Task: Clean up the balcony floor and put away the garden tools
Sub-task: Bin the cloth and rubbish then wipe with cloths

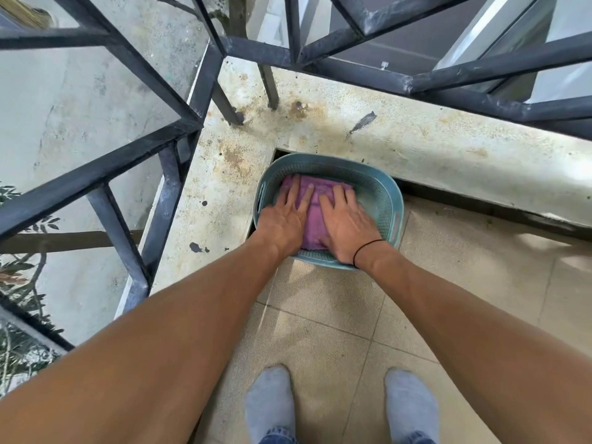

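A teal plastic basket (384,190) stands on the tiled balcony floor, tucked into the corner of the low concrete ledge. A purple cloth (312,216) lies inside it. My left hand (285,213) presses flat on the left part of the cloth, fingers straight and spread. My right hand (346,219) presses flat on the right part, a black band round its wrist. Whatever lies under the cloth is hidden.
The stained concrete ledge (432,145) runs along the far and left sides, topped by a dark metal railing (205,91). Beige floor tiles (464,299) stretch to the right and toward me. My feet in grey socks (270,402) stand near the bottom.
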